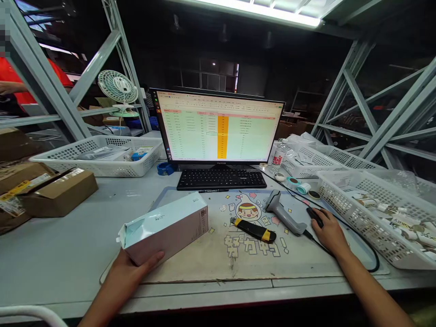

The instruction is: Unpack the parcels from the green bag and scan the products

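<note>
My left hand (pixel 136 268) grips the near end of a long pale-blue and white carton (pixel 170 227), its thumb along the side and the other fingers hidden underneath. The carton's left end looks crumpled. On the right, my right hand (pixel 329 231) is closed over a black computer mouse (pixel 315 217). Between the hands, a black and yellow utility knife (pixel 254 230) and a grey barcode scanner (pixel 284 213) lie on the printed desk mat (pixel 200 268). Behind them are a black keyboard (pixel 221 179) and a lit monitor (pixel 221 127) with a spreadsheet.
Brown cardboard boxes (pixel 61 193) stand at the left, near a white basket (pixel 126 169) of packages. White baskets (pixel 374 218) line the right side, one with small rolls. The scanner's cable (pixel 374 254) loops round the mouse. Tape, a bottle (pixel 278 154) and a fan (pixel 117 86) are further back.
</note>
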Tool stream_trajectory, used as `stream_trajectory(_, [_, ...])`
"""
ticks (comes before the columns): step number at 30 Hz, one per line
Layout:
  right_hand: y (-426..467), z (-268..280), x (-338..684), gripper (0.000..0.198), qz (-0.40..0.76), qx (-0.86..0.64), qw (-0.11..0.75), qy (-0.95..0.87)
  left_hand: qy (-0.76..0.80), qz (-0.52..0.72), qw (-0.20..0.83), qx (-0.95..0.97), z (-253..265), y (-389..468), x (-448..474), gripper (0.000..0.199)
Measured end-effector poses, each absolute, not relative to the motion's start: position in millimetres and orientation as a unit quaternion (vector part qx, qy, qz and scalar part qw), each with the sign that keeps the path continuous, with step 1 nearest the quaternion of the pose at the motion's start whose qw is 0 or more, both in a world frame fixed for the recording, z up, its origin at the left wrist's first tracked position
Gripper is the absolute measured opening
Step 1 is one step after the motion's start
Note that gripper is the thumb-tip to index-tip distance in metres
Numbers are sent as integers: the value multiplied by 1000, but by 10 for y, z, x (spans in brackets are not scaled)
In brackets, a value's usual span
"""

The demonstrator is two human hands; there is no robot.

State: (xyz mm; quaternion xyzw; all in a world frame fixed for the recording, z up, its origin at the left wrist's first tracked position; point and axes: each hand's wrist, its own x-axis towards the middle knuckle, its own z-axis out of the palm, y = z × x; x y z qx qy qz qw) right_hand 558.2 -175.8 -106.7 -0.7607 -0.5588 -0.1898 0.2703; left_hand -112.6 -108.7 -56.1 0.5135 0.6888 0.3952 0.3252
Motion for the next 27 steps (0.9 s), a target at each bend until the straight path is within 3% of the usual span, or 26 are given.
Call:
stream_trajectory(11, [-1752,-1085,5602,57,-201,-755,268,-564,688,357,359,520,-695,-1021,-1259,114])
stream_trajectory(21, [-1755,-1106,5624,56,-181,-759,276,-561,682,375,337,531,-716,-999,-1278,102])
stream_trajectory(27, [-1752,-1111,5624,54,-177,-761,275,-561,698,352,323,533,-674,-1038,-1273,112])
